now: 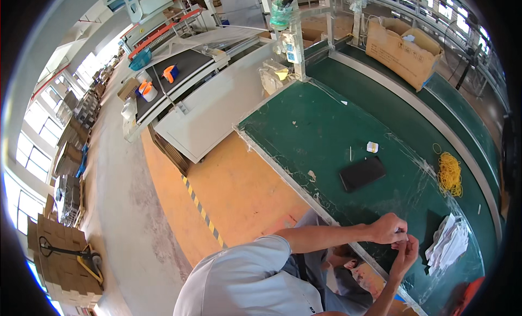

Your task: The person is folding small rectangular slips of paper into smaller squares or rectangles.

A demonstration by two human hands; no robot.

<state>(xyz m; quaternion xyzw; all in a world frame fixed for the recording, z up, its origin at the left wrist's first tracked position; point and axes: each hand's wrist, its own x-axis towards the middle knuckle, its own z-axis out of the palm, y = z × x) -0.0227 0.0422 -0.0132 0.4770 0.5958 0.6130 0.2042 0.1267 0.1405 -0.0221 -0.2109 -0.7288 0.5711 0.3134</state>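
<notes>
My left hand (388, 229) and my right hand (405, 254) meet above the near part of a green work table (304, 117). Both have their fingers pinched together at the tips, and what lies between them is too small to make out. To the right of them is a loose pile of white paper slips (447, 243). Farther off, a flat black phone-like slab (362, 173) lies on the table, with a small white and yellow piece (372, 147) beyond it. A heap of yellow rubber bands (449, 174) sits toward the right side.
A conveyor belt (353, 79) runs along the table's far right side, with an open cardboard box (403, 52) beyond it. At the lower right shows a red object (471, 295). Orange-and-white tape rolls (147, 91) stand on a black-topped bench (185, 71) at the far left.
</notes>
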